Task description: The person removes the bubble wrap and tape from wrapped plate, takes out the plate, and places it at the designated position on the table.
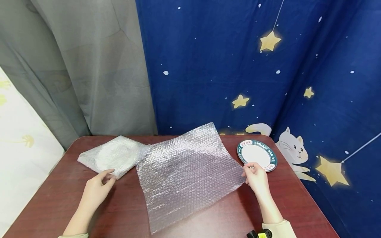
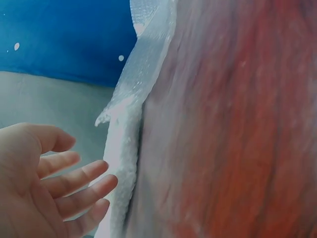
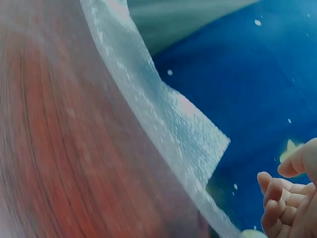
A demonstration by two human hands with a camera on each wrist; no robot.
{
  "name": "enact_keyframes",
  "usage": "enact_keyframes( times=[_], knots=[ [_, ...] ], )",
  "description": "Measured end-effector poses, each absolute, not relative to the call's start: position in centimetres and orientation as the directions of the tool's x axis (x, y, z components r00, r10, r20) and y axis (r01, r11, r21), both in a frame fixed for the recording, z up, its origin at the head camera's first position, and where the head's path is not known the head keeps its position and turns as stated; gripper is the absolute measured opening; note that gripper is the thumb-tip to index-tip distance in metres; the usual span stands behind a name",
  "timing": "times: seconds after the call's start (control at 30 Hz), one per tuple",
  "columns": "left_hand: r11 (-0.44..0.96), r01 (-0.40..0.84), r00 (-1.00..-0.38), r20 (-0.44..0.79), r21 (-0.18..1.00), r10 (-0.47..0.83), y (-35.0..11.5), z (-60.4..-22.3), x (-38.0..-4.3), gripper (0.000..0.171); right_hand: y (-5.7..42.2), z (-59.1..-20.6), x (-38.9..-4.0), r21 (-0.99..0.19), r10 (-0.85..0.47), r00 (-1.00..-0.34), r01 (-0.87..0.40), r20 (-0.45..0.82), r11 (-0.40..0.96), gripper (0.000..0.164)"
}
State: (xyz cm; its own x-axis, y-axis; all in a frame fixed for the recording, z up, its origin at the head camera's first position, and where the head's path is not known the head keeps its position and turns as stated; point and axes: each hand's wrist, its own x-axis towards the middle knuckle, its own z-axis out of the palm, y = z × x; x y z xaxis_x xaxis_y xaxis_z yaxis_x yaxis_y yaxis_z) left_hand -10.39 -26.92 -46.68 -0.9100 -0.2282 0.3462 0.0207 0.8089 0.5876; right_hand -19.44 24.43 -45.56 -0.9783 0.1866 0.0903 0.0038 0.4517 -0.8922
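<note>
A large sheet of clear bubble wrap (image 1: 187,178) lies spread over the middle of the table, its far edge raised. At its right corner is my right hand (image 1: 256,177), fingers loosely bent; in the right wrist view, nothing shows between the thumb and fingers of that hand (image 3: 292,198). On the left, a round white plate-like thing (image 1: 117,155) is wrapped in bubble wrap. My left hand (image 1: 98,186) is by its near edge with relaxed fingers. In the left wrist view, the fingertips (image 2: 110,184) overlap the wrapped bundle (image 2: 124,163); contact cannot be told.
A white plate (image 1: 256,155) with a green lettered rim lies at the table's right, just beyond my right hand. Grey (image 1: 98,66) and blue star-patterned curtains (image 1: 208,66) hang behind the dark red-brown table (image 1: 119,211).
</note>
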Motion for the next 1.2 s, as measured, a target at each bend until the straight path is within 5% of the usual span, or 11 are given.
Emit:
enact_keyframes(
  times=[0.23, 0.77, 1.0, 1.2],
  knots=[
    [0.797, -0.084, -0.879, 0.332, 0.598, -0.342, -28.6, -46.5, -10.2, 0.028, 21.2, -45.3, -19.2, -0.908, 0.092, -0.986, -0.092, 0.142, 0.409, 0.012],
    [0.655, -0.331, -0.872, 0.044, 0.679, -0.487, -32.1, -46.0, -10.9, 0.054, 12.0, -41.8, -16.5, -0.973, -0.177, -0.976, -0.156, 0.125, 0.172, 0.008],
    [0.441, -0.312, -0.869, -0.065, 0.842, -0.491, -33.0, -46.5, -11.7, 0.063, 8.4, -41.4, -16.1, -0.991, -0.306, -0.948, -0.117, 0.092, 0.066, 0.013],
    [0.384, -0.34, -0.851, -0.107, 0.858, -0.514, -33.9, -46.8, -12.0, 0.068, 5.3, -42.9, -17.1, -1.0, -0.374, -0.927, -0.014, 0.012, 0.002, 0.017]
  ],
)
